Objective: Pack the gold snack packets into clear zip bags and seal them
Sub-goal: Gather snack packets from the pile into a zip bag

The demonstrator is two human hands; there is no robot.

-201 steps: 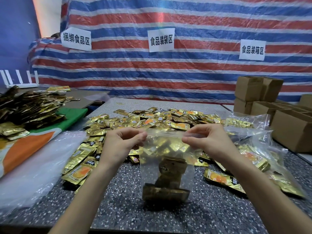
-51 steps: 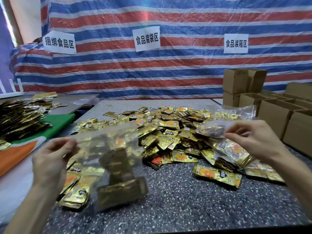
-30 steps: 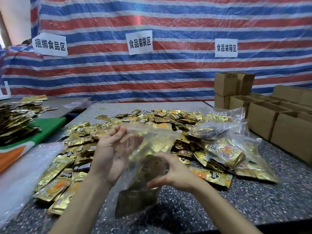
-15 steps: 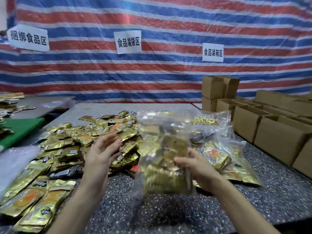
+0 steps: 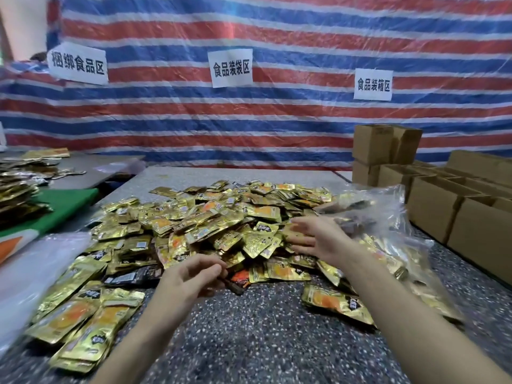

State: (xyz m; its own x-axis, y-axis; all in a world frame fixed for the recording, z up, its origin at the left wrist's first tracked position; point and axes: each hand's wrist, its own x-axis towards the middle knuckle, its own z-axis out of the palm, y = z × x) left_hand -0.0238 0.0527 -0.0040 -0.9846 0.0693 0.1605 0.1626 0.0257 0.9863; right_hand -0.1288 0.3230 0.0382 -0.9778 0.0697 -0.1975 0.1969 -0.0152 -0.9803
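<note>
On the bench [image 5: 263, 342], the bag [image 5: 357, 214] has left the right hand [image 5: 318, 239], now spread wide beside it at 2 o'clock; left hand [image 5: 194, 278] loosely curled, empty.

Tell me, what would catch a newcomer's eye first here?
A sprawling heap of gold snack packets covers the middle of the speckled table, with the left hand and right hand over its near side. Behind hangs a red, white and blue striped tarp bearing three white paper signs. Brown cardboard boxes stand at the right.
</note>
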